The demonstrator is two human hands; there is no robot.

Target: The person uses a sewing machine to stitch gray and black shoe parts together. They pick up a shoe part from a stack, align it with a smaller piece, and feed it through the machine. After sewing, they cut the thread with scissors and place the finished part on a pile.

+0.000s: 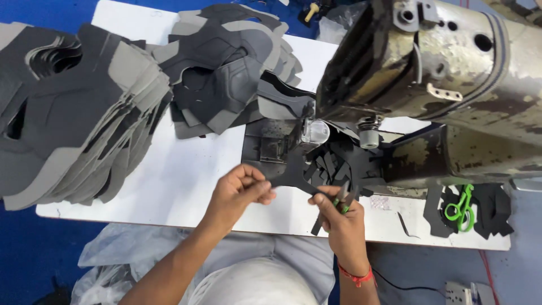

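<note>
behind right hand [343, 221], half-hidden snips [342, 199]

Two hands work a black cut piece at a worn sewing machine.

The left hand [241, 189] pinches the black cut piece [293, 178] at its left end; the right hand [339, 217] grips small green-handled snips [342, 199] just right of that pinch, blades at the piece's lower edge. Beyond the grip stands the sewing machine [429, 79]; far left of it, stacked grey and black cutouts [73, 113] on the white table [180, 175].
</note>
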